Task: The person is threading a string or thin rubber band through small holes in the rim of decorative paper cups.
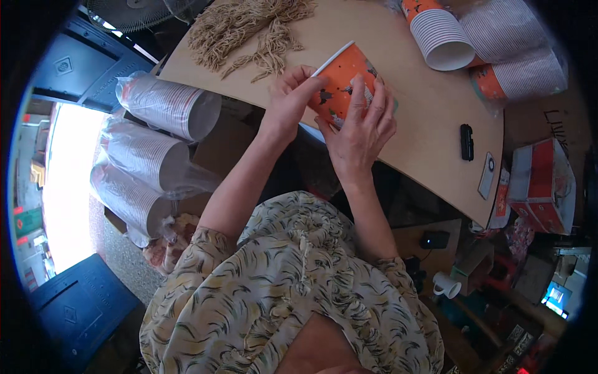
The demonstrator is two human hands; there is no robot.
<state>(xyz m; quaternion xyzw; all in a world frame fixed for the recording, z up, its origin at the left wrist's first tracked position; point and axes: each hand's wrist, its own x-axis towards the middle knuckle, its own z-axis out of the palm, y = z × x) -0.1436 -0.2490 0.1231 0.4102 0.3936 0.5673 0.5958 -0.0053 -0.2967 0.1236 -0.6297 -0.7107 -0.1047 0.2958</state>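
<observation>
An orange paper cup (340, 76) with dark and grey printed figures and a white rim is tilted above the near edge of the table, its rim toward the upper left. My left hand (291, 100) grips it by the rim side, thumb on the outer wall and the fingers partly hidden behind it. Against the printed wall and the base end rests my right hand (364, 128), its fingers bent over the surface and its thumb below. Both hands are closed on this one cup. The inside of the cup is hidden.
Twisted tan cords (249, 31) lie at the table's far left. Nested white cups (443, 43) and bagged stacks (514, 50) fill the far right, near a black folding tool (466, 142). More bagged cup stacks (143, 156) stand left of the table (430, 124). A white mug (446, 285) is lower right.
</observation>
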